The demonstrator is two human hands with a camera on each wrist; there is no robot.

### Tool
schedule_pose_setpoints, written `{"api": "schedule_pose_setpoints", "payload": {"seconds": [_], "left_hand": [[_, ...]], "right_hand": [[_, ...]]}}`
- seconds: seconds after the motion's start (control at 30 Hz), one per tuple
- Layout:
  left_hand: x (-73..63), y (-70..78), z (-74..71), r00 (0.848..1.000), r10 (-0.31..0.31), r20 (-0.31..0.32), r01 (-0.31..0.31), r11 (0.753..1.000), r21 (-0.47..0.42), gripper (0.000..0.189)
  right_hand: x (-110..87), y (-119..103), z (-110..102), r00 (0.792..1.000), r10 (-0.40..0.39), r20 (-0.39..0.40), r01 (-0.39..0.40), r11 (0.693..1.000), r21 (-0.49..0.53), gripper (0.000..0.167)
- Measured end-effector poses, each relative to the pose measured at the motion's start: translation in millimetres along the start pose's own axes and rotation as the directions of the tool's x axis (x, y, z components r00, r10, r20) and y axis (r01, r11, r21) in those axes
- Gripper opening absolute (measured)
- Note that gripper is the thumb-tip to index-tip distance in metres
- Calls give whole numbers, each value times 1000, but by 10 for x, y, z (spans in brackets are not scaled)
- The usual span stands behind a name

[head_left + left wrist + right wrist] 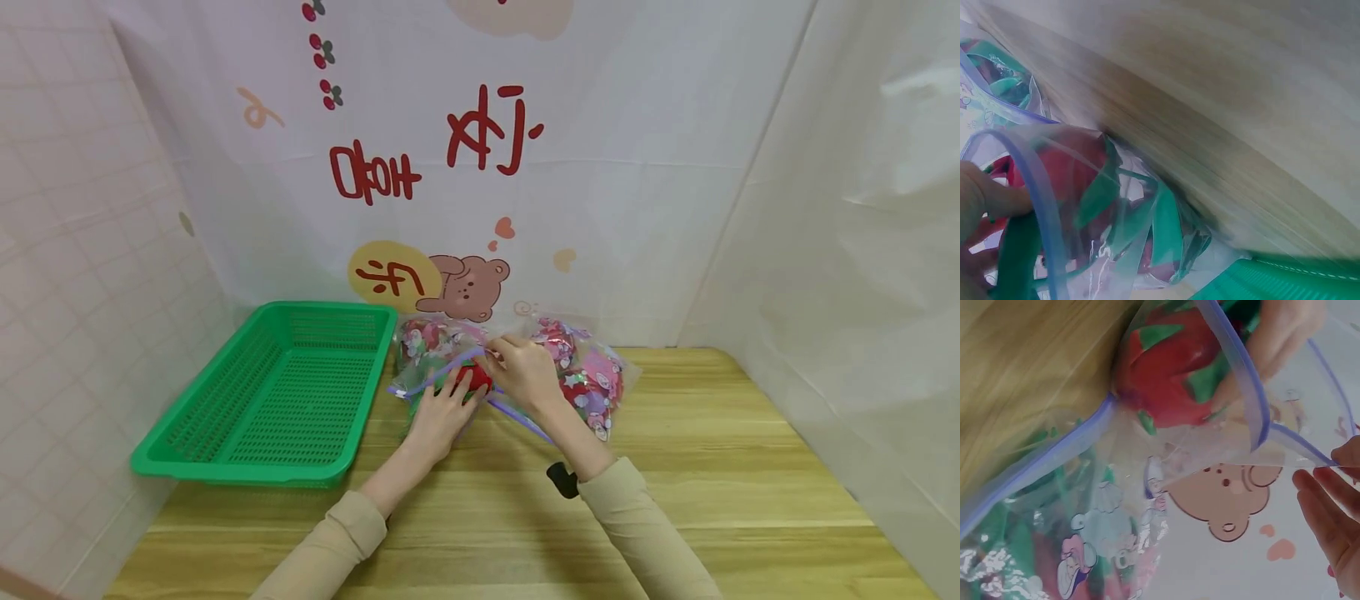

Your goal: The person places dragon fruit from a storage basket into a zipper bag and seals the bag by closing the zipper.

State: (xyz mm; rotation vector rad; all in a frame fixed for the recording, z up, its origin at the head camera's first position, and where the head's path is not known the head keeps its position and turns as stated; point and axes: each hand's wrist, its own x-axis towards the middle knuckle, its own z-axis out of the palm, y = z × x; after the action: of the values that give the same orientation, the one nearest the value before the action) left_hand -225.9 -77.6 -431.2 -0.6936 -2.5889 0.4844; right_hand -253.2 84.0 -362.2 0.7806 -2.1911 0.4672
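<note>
In the head view, my left hand (pixel 437 418) reaches into the mouth of a clear zip bag with a purple-blue closure (pixel 525 420). Its fingers grip a soft-looking red item with green leaf-like pieces (pixel 476 377); the exact kind is unclear. The left wrist view shows the thumb (pixel 1007 199) behind the bag's rim, against a green strip (pixel 1020 256). More red and green shows through the film (pixel 1166 225). My right hand (pixel 527 373) pinches the bag's upper edge, holding the mouth apart, as the right wrist view shows its fingertips (pixel 1344 453) on the edge.
A green perforated basket (pixel 240 477) stands left of the hands. Printed clear bags with red and green contents lie behind left (pixel 422 340) and at right (pixel 596 387). A small black object (pixel 562 481) is beside the right cuff. A printed white curtain (pixel 622 208) hangs behind the wooden table (pixel 712 500).
</note>
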Motion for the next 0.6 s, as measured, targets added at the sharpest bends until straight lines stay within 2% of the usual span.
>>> {"api": "schedule_pose_setpoints", "payload": {"seconds": [0.13, 0.2, 0.4, 0.6], "left_hand": [[3, -4, 2, 999, 27, -18, -27, 1000, 12, 90], [1, -6, 11, 998, 33, -45, -32, 999, 29, 89], [-22, -17, 37, 992, 39, -120, -28, 995, 92, 80], [16, 9, 93, 969, 44, -244, -21, 995, 98, 62]], "right_hand": [[21, -9, 48, 998, -60, 36, 62, 996, -57, 21], [45, -21, 55, 995, -91, 45, 94, 994, -59, 18], [94, -11, 32, 997, -69, 40, 68, 998, 9, 11], [63, -13, 35, 997, -83, 1, 83, 996, 45, 10]]}}
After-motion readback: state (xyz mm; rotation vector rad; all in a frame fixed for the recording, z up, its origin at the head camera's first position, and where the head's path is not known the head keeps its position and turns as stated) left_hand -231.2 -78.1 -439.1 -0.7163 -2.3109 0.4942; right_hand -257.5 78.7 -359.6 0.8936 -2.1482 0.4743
